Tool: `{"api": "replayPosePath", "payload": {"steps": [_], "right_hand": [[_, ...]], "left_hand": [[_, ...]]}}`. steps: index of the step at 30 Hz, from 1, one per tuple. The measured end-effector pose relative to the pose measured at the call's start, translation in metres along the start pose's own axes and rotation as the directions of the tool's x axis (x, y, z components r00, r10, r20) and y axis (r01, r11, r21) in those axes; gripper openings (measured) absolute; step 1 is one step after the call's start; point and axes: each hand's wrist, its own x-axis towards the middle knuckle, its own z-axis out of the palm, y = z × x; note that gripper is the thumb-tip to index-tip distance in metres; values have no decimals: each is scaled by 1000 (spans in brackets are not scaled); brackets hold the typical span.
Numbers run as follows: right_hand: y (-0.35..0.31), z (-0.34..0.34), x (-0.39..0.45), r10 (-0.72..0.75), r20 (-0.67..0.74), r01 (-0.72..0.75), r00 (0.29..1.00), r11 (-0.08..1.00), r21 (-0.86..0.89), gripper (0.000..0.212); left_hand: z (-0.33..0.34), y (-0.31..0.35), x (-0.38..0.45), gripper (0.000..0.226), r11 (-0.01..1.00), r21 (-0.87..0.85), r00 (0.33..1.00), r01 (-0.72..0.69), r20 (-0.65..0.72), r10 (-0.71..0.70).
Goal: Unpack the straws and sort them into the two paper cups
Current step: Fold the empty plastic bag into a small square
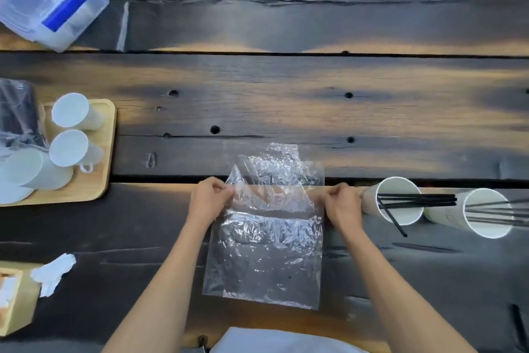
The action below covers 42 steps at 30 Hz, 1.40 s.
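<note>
Dark, weathered planks make up the worktop (pixel 286 100), and I see the clear plastic bag (pixel 266 252) lying flat across it right in front of me, looking empty. My left hand (pixel 210 199) pinches the bag's left edge with fingers curled together on the film, and my right hand (pixel 340 203) pinches the right edge the same way. Both forearms reach straight forward with wrists level. I judge the far part is being folded toward me, to tidy the wrapper away. The black straws (pixel 415 198) sit in two paper cups to my right: the near cup (pixel 372 201) and the far cup (pixel 440 216), both tipped outward in this wide view. Sorting looks finished. At my left, a wooden tray (pixel 110 135) carries spare white cups.
</note>
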Motion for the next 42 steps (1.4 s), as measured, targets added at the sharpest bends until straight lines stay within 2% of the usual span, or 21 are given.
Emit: {"api": "replayPosePath", "payload": {"steps": [2, 4, 6, 8, 11, 14, 17, 19, 21, 23, 26, 27, 32, 34, 36, 37, 39, 41, 42], "right_hand": [[-14, 1, 7, 18, 5, -19, 1000, 994, 105, 14], [-26, 3, 14, 19, 26, -23, 999, 988, 152, 9], [-30, 5, 22, 28, -17, -25, 999, 987, 157, 4], [-30, 3, 26, 64, -71, -52, 995, 987, 154, 18], [-30, 1, 30, 101, -65, -88, 993, 978, 187, 20], [-33, 6, 29, 10, 38, -20, 999, 965, 260, 18], [-32, 8, 32, -69, 42, 57, 997, 969, 241, 19], [-33, 6, 35, -67, 24, 59, 997, 966, 253, 21], [-34, 4, 39, -52, 3, 49, 999, 958, 281, 25], [-38, 4, 40, -63, 8, 57, 998, 946, 318, 27], [-43, 6, 43, -126, 76, 91, 989, 931, 352, 27], [-43, 6, 46, -149, 92, 108, 985, 932, 346, 27], [-51, -1, 47, -220, 164, 170, 961, 947, 273, 25], [-52, -1, 49, -221, 191, 166, 957, 949, 267, 25], [-55, -1, 47, -201, 171, 153, 964, 953, 261, 15], [-56, 0, 46, -198, 130, 164, 972, 958, 237, 3], [-58, 1, 36, -212, -72, 219, 975, 969, 113, 26], [-66, 4, 13, -359, -266, 350, 895, 933, -83, 18], [-71, 8, -2, -468, -218, 426, 857, 880, -211, 11]], "left_hand": [[4, 13, 7, 16, 999, 21, 999, -27, -19, 27], [7, 20, 15, 20, 999, 44, 999, -23, -30, 24], [8, 21, 20, 23, 1000, -4, 999, 5, -48, -5], [7, 14, 23, 24, 995, -87, 996, 50, -64, -55], [4, 1, 25, 24, 982, -154, 994, 105, -6, -107], [1, 0, 28, 11, 987, -136, 997, 79, 17, -78], [-3, 6, 34, 11, 982, -187, 1000, 20, 0, -21], [-6, 8, 37, 16, 946, -313, 996, 87, 17, -86], [-8, 7, 39, 14, 864, -455, 976, 215, 77, -202], [-9, 5, 38, 10, 805, -513, 954, 297, 128, -270], [-12, 4, 37, 4, 887, -399, 973, 230, 119, -199], [-13, 5, 36, 1, 908, -378, 983, 180, 108, -150], [-16, 8, 42, 31, 948, -319, 994, 12, 107, 24], [-15, 12, 45, 30, 939, -343, 995, 10, 92, 23], [-13, 17, 47, 22, 926, -378, 998, 18, 61, 5], [-13, 21, 47, 17, 927, -375, 999, 26, 44, -10], [-11, 24, 48, 22, 926, -374, 999, 48, 13, -46], [-9, 27, 50, 24, 915, -397, 997, 75, 3, -81], [-9, 29, 51, 24, 909, -408, 996, 79, 3, -85]]}}
